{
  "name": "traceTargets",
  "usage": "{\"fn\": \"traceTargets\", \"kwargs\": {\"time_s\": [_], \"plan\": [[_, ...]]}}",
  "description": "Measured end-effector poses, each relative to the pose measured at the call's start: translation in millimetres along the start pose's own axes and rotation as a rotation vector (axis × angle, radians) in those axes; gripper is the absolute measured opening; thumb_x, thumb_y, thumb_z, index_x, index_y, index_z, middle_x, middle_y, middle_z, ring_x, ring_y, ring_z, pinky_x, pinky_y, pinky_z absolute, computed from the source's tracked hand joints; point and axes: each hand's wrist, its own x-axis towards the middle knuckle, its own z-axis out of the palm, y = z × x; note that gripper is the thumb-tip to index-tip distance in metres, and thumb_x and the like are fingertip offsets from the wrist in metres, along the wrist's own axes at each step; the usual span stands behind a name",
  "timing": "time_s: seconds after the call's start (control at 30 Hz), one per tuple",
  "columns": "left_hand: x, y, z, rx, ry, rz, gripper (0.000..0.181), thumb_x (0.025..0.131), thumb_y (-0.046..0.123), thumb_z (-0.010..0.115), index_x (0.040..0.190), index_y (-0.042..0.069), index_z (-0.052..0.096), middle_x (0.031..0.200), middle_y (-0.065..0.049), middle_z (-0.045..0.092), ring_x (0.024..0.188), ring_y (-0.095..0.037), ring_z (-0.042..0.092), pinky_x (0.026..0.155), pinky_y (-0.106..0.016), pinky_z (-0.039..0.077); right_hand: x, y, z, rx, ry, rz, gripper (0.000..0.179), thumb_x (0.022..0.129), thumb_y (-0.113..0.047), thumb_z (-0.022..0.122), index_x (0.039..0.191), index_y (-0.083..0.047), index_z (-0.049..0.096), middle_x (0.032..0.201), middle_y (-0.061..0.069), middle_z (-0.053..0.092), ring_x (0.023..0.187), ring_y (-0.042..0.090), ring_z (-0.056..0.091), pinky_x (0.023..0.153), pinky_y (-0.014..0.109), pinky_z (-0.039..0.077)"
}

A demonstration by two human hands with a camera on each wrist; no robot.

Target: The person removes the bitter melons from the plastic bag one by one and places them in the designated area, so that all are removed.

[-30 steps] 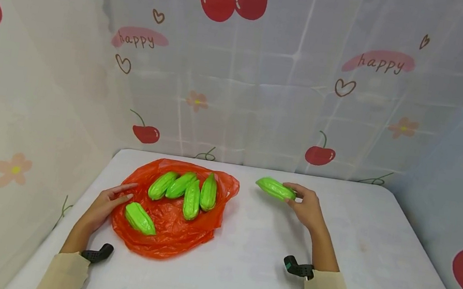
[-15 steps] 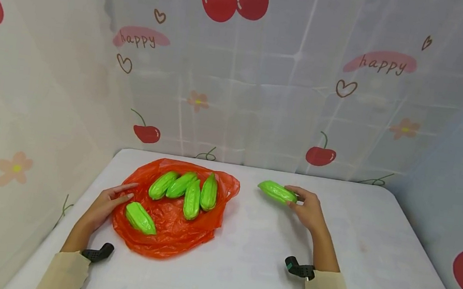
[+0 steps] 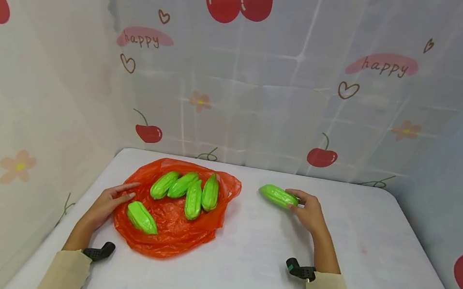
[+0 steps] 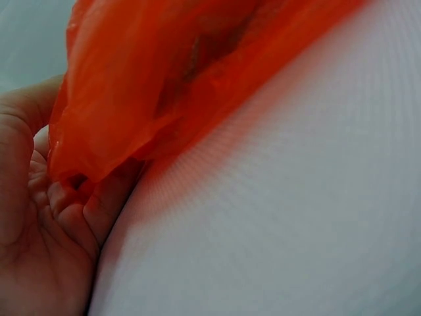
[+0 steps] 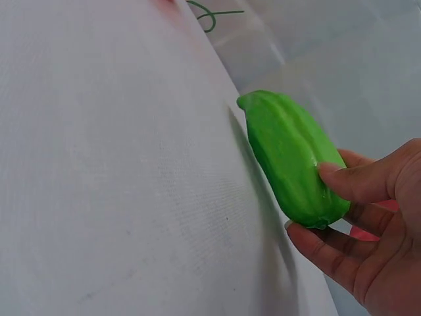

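My right hand (image 3: pixel 307 212) pinches one end of a bright green ridged gourd (image 3: pixel 279 196) between thumb and fingers. The gourd's pointed end faces left, and a shadow lies below it on the tabletop. In the right wrist view the same gourd (image 5: pixel 289 151) hangs a little off the white surface, its narrow tip away from the palm. At the left, my left hand (image 3: pixel 101 208) grips the edge of an orange-red plastic bag (image 3: pixel 167 248), with the thumb over the rim. Several similar green gourds (image 3: pixel 193 200) lie in the bag, one of them (image 3: pixel 142 217) close to the left fingers.
A white table (image 3: pixel 241 272) stretches under everything, with bare surface between the bag and my right arm. Behind it hangs a pale curtain (image 3: pixel 252 118) with printed cherries, and further sheets close off both sides.
My right hand has lowered the gourd slightly and moved it a touch to the right. The left hand and the bag hold still.
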Motion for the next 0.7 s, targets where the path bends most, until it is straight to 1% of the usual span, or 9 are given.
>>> {"fn": "traceTargets", "kwargs": {"time_s": [0.23,0.53,0.63,0.7], "plan": [[-0.8,0.4,0.3,0.001,0.003,0.002,0.057,0.102,0.041,0.06,0.151,0.014,0.05,0.159,-0.016,0.038,0.144,-0.035,0.032,0.091,-0.019,0.051,-0.7,3.0,2.1,0.001,-0.008,0.022,0.043,0.093,0.0,0.067,0.136,-0.003,0.064,0.142,0.022,0.057,0.126,0.044,0.053,0.104,0.058,0.045],[-0.9,0.6,1.0,0.006,0.0,-0.001,0.057,0.102,0.041,0.06,0.151,0.014,0.05,0.159,-0.016,0.037,0.144,-0.037,0.032,0.092,-0.018,0.051,-1.5,4.9,0.4,0.01,-0.019,0.022,0.043,0.093,0.001,0.066,0.136,-0.003,0.063,0.142,0.023,0.057,0.127,0.045,0.053,0.103,0.056,0.047],[-1.7,1.0,0.8,0.006,0.004,-0.003,0.056,0.102,0.04,0.06,0.15,0.014,0.051,0.158,-0.016,0.038,0.144,-0.035,0.033,0.092,-0.018,0.05,-1.4,4.8,0.2,0.012,-0.024,0.029,0.044,0.093,0.001,0.067,0.137,-0.003,0.063,0.142,0.023,0.057,0.128,0.045,0.053,0.104,0.057,0.047],[-1.7,1.6,0.4,0.0,0.004,0.006,0.056,0.102,0.039,0.06,0.15,0.012,0.05,0.158,-0.017,0.039,0.143,-0.033,0.034,0.092,-0.017,0.05,-0.8,4.8,0.8,0.014,-0.025,0.032,0.044,0.092,0.001,0.067,0.137,-0.003,0.063,0.141,0.023,0.057,0.128,0.045,0.052,0.105,0.057,0.046]]}}
